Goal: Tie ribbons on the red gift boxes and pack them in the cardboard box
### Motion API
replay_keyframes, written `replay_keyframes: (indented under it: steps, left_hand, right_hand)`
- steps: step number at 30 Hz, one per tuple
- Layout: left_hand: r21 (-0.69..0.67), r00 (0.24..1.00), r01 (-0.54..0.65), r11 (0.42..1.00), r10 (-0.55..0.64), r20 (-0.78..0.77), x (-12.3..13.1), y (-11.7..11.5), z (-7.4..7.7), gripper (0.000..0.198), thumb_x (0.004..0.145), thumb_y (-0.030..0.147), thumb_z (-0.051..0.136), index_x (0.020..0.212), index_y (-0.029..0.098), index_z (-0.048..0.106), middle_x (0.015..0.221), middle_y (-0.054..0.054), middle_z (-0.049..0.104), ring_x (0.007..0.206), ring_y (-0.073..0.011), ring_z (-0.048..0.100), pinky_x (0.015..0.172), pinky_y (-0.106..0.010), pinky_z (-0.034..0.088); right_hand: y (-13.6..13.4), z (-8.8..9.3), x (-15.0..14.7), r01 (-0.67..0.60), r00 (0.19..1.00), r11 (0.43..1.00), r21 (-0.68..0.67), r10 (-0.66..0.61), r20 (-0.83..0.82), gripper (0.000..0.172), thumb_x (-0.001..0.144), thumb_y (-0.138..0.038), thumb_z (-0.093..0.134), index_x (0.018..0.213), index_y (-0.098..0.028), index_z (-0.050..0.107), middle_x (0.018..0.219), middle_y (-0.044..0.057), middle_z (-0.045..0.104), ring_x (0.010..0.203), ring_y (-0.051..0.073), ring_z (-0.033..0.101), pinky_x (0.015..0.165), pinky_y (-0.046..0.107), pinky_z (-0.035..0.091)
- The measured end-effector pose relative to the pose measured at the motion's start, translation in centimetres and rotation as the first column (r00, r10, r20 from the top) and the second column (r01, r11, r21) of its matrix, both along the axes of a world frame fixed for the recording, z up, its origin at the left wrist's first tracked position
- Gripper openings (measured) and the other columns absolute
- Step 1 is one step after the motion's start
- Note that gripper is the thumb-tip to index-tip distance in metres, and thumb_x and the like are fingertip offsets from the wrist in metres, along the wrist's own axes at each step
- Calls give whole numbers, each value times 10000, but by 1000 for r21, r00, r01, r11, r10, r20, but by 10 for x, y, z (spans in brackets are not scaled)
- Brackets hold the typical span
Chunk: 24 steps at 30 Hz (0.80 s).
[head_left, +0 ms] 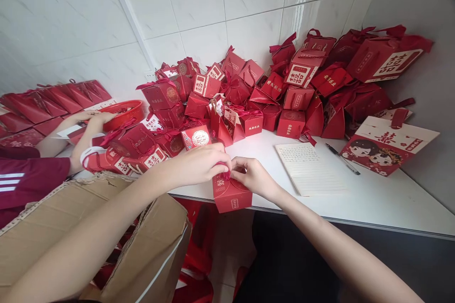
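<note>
A small red gift box (pixel 232 199) with gold print rests at the front edge of the white table (pixel 263 151). A dark red ribbon (pixel 226 173) shows at its top, between my fingers. My left hand (pixel 202 165) reaches over from the left, its fingers closed on the ribbon. From the right, my right hand (pixel 254 177) pinches at the same ribbon with thumb and forefinger. Parts of the ribbon and of the box's top are hidden behind my fingers. Just behind my left hand stands another red box (pixel 196 137) with a round white emblem.
Many red gift boxes (pixel 256 123) are piled along the tiled wall. A notebook (pixel 307 168), a pen (pixel 343 158) and a flat card-topped box (pixel 389 144) lie right. Left are an open carton (pixel 159 241), a red basket (pixel 133 113) and another person's hands (pixel 95 120).
</note>
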<state>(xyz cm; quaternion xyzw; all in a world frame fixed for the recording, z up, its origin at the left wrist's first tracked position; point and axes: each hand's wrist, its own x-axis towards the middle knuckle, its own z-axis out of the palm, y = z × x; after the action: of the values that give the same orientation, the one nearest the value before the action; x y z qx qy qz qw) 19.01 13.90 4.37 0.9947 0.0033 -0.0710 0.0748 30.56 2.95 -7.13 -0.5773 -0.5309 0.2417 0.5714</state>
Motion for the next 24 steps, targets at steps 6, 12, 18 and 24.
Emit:
replay_keyframes:
  steps: [6, 12, 18, 24]
  left_hand:
    - [-219, 998, -7, 976, 20, 57, 6, 8, -12, 230, 844, 211, 424, 911, 205, 645, 899, -24, 580, 825, -157, 554, 767, -272, 394]
    - [-580, 962, -118, 806, 237, 134, 8, 19, -47, 112, 802, 255, 520, 856, 163, 556, 836, -12, 627, 733, -125, 584, 705, -256, 442]
    - [-659, 933, -112, 744, 307, 188, 11, 28, -74, 78, 763, 217, 567, 792, 151, 597, 798, -23, 647, 750, -145, 594, 705, -265, 443]
    - [-556, 935, -16, 831, 209, 286, 6, 25, -82, 110, 735, 222, 595, 775, 152, 670, 844, -38, 638, 750, -151, 570, 687, -253, 411]
  right_hand:
    - [-3, -1, -2, 4, 998, 1000, -3, -4, -59, 62, 738, -206, 577, 783, -178, 545, 719, -15, 628, 676, 132, 565, 670, 268, 438]
    - [-5, -7, -2, 48, 971, 999, -8, -48, -233, 292, 686, -344, 694, 805, -206, 466, 712, -6, 658, 709, 165, 616, 671, 289, 446]
    - [-8, -11, -1, 89, 943, 996, -3, -86, -321, 364, 642, -403, 753, 746, -211, 461, 727, 8, 664, 691, 163, 611, 673, 296, 456]
    - [-10, -10, -4, 241, 949, 970, -23, -240, -202, 332, 650, -432, 739, 717, -207, 505, 768, 32, 642, 738, 177, 605, 695, 313, 475]
